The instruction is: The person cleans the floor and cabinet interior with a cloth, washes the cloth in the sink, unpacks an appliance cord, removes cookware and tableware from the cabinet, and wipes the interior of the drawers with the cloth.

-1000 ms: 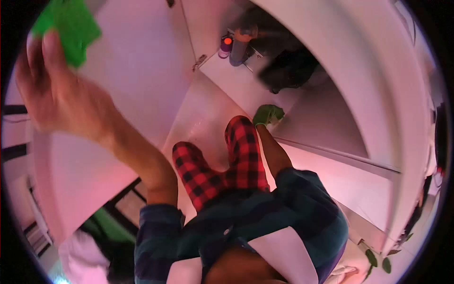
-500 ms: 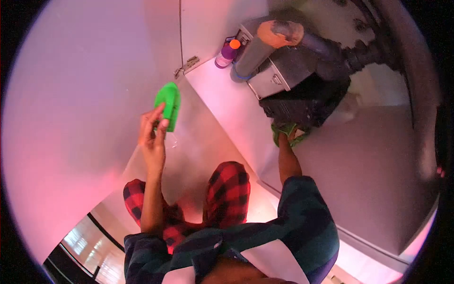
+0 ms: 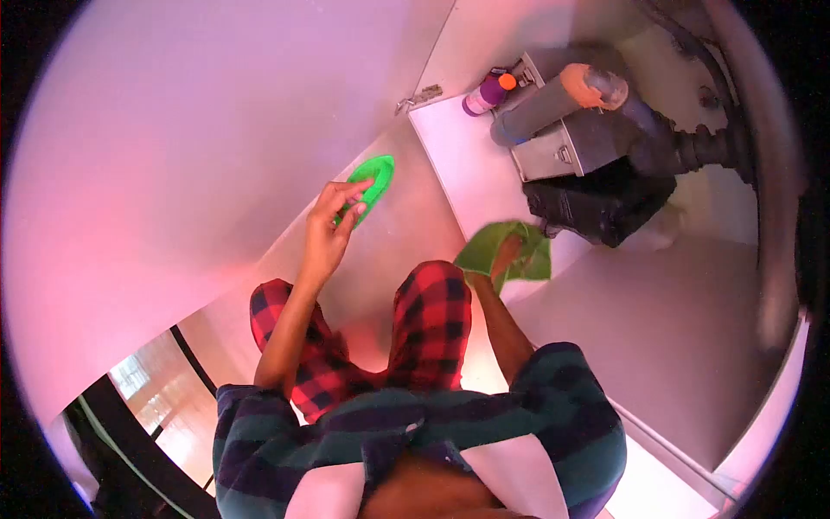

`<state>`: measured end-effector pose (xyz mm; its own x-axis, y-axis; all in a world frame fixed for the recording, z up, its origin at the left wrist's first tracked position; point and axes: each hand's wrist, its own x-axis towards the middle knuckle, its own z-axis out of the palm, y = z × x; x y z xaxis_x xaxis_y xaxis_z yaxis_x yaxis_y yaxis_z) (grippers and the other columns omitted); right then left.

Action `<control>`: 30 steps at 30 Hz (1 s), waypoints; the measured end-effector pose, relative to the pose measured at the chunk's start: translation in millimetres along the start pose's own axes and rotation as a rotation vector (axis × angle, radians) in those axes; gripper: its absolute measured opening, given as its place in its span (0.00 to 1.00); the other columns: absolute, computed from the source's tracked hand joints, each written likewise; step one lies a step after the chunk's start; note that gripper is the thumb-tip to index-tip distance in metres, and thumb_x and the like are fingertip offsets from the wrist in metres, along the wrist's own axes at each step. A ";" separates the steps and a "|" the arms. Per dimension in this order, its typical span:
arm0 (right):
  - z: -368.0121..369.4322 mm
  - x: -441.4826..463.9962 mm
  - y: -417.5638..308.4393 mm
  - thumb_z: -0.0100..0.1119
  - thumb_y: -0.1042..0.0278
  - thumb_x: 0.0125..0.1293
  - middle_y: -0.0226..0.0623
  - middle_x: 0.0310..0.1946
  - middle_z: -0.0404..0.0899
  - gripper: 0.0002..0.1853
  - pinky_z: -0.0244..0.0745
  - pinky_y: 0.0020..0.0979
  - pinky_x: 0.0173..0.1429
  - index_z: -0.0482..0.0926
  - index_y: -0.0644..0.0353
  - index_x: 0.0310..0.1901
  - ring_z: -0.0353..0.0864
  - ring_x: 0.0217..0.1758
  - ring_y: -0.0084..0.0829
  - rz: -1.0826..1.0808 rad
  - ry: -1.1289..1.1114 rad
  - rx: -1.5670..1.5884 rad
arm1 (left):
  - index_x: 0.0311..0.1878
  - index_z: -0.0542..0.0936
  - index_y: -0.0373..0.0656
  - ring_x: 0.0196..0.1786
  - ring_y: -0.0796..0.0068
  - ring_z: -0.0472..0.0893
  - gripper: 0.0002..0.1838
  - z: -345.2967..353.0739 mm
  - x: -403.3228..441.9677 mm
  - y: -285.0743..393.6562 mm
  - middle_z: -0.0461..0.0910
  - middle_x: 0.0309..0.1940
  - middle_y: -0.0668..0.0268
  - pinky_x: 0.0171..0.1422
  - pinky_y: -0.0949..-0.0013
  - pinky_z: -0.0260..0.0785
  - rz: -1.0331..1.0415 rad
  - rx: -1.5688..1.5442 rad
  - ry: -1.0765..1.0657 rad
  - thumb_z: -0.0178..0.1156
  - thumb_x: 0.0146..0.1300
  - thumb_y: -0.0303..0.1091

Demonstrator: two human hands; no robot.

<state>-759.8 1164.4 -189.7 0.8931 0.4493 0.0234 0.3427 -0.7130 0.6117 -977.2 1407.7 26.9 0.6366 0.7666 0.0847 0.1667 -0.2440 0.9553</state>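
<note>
My left hand [image 3: 331,227] grips a bright green scrub brush [image 3: 377,177], pointed at its far end. It is held beside the large pale cabinet door [image 3: 216,173], whether touching it I cannot tell. My right hand [image 3: 508,257] is wrapped in a green cloth [image 3: 484,251] whose corners hang loose around the fingers. The cloth is just in front of the cabinet opening, near a black plastic bag [image 3: 575,208].
Inside the cabinet stand a purple bottle [image 3: 486,97] with an orange cap, a grey drainpipe [image 3: 545,112] and a metal box [image 3: 546,154]. A hinge [image 3: 424,97] joins door and frame. My knees in checked trousers [image 3: 432,316] are close below.
My right hand has drawn the cloth out from beside the black bag, toward me and left. My left hand has tilted the brush, and the view has shifted.
</note>
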 end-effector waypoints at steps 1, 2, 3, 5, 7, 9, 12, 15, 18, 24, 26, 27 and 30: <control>-8.2 11.9 -13.5 0.42 0.52 0.60 0.47 0.63 0.54 0.31 0.44 0.50 0.65 0.56 0.58 0.63 0.49 0.67 0.46 -0.051 0.050 0.014 | 0.47 0.77 0.44 0.38 0.74 0.71 0.16 1.7 -0.2 -4.4 0.72 0.36 0.64 0.43 0.74 0.65 0.011 -0.016 0.001 0.54 0.55 0.20; -16.7 27.3 -25.2 0.42 0.52 0.60 0.47 0.63 0.54 0.31 0.44 0.50 0.65 0.56 0.58 0.63 0.48 0.67 0.47 -0.098 0.091 0.066 | 0.47 0.77 0.44 0.38 0.75 0.71 0.16 5.8 -1.8 -9.7 0.72 0.36 0.64 0.43 0.74 0.65 0.018 -0.031 -0.002 0.54 0.55 0.20; -22.9 43.3 -33.7 0.42 0.50 0.59 0.48 0.63 0.52 0.33 0.42 0.49 0.66 0.55 0.58 0.63 0.47 0.67 0.46 -0.139 0.122 0.171 | 0.47 0.77 0.44 0.37 0.75 0.71 0.16 9.2 -3.5 -16.2 0.72 0.35 0.64 0.42 0.74 0.65 0.024 -0.043 -0.005 0.54 0.55 0.20; -32.1 78.8 -52.3 0.41 0.47 0.58 0.51 0.64 0.48 0.35 0.38 0.50 0.67 0.52 0.59 0.64 0.44 0.68 0.48 -0.219 0.104 0.351 | 0.47 0.77 0.44 0.37 0.76 0.71 0.16 16.3 -11.6 -33.9 0.72 0.36 0.65 0.41 0.75 0.64 -0.018 -0.053 -0.038 0.55 0.54 0.20; -35.5 124.6 -72.1 0.41 0.46 0.57 0.52 0.65 0.47 0.37 0.35 0.51 0.68 0.50 0.60 0.64 0.43 0.68 0.50 -0.244 0.102 0.398 | 0.47 0.77 0.44 0.36 0.76 0.71 0.16 22.5 -16.9 -49.0 0.72 0.35 0.65 0.40 0.76 0.64 -0.047 -0.075 -0.062 0.55 0.54 0.20; -38.0 153.0 -93.2 0.42 0.46 0.57 0.51 0.64 0.47 0.37 0.36 0.51 0.68 0.51 0.60 0.64 0.44 0.68 0.50 -0.248 0.174 0.392 | 0.47 0.77 0.44 0.37 0.76 0.71 0.17 25.4 -24.1 -58.9 0.71 0.35 0.65 0.39 0.76 0.64 -0.085 -0.104 -0.071 0.55 0.54 0.19; -73.5 157.4 -111.3 0.41 0.46 0.57 0.51 0.65 0.48 0.37 0.36 0.52 0.67 0.51 0.60 0.64 0.44 0.68 0.50 -0.274 0.266 0.591 | 0.47 0.77 0.44 0.37 0.76 0.71 0.17 26.5 -24.8 -52.6 0.72 0.35 0.65 0.39 0.76 0.64 -0.089 -0.087 -0.075 0.55 0.54 0.19; -77.2 136.5 -142.2 0.40 0.47 0.58 0.50 0.65 0.48 0.36 0.36 0.51 0.68 0.51 0.60 0.64 0.44 0.68 0.50 -0.498 0.389 0.448 | 0.47 0.77 0.44 0.36 0.76 0.72 0.17 28.9 -22.4 -53.5 0.72 0.36 0.65 0.39 0.75 0.65 -0.074 -0.138 -0.060 0.55 0.53 0.19; -99.6 154.7 -178.1 0.39 0.47 0.58 0.52 0.64 0.50 0.35 0.35 0.52 0.68 0.55 0.63 0.63 0.45 0.68 0.51 -0.347 0.381 0.382 | 0.46 0.77 0.44 0.36 0.75 0.72 0.17 30.8 -21.5 -55.4 0.72 0.35 0.64 0.40 0.74 0.65 -0.037 -0.074 -0.059 0.55 0.53 0.18; -121.2 165.6 -184.5 0.44 0.63 0.56 0.46 0.62 0.57 0.27 0.40 0.48 0.69 0.62 0.60 0.59 0.49 0.67 0.48 -0.379 0.454 0.600 | 0.46 0.77 0.44 0.36 0.73 0.72 0.17 37.2 -28.5 -75.2 0.71 0.33 0.63 0.41 0.74 0.66 -0.068 -0.041 -0.068 0.55 0.52 0.18; -109.2 155.0 -177.6 0.47 0.71 0.53 0.44 0.61 0.60 0.27 0.41 0.45 0.69 0.64 0.58 0.58 0.53 0.66 0.45 -0.521 0.473 0.750 | 0.46 0.77 0.44 0.35 0.74 0.72 0.17 44.2 -28.9 -84.6 0.71 0.33 0.63 0.41 0.74 0.65 -0.041 -0.042 -0.103 0.55 0.52 0.18; -111.1 151.0 -165.2 0.48 0.74 0.51 0.43 0.60 0.61 0.27 0.42 0.44 0.69 0.65 0.58 0.58 0.54 0.66 0.43 -0.628 0.476 0.875 | 0.46 0.77 0.44 0.35 0.74 0.72 0.17 46.4 -26.3 -89.3 0.71 0.33 0.63 0.41 0.74 0.65 -0.023 -0.038 -0.109 0.55 0.52 0.18; -102.1 132.4 -125.6 0.51 0.81 0.47 0.43 0.58 0.64 0.29 0.43 0.43 0.69 0.67 0.58 0.56 0.58 0.65 0.40 -0.827 0.382 1.075 | 0.46 0.77 0.43 0.35 0.74 0.71 0.17 47.9 -26.8 -86.4 0.70 0.32 0.63 0.41 0.75 0.65 -0.059 -0.025 -0.128 0.55 0.52 0.18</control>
<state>-714.3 1368.3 -182.7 0.2530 0.9274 0.2755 0.9292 -0.1536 -0.3362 -972.6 1379.7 -71.4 0.7173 0.6968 -0.0068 0.1891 -0.1852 0.9643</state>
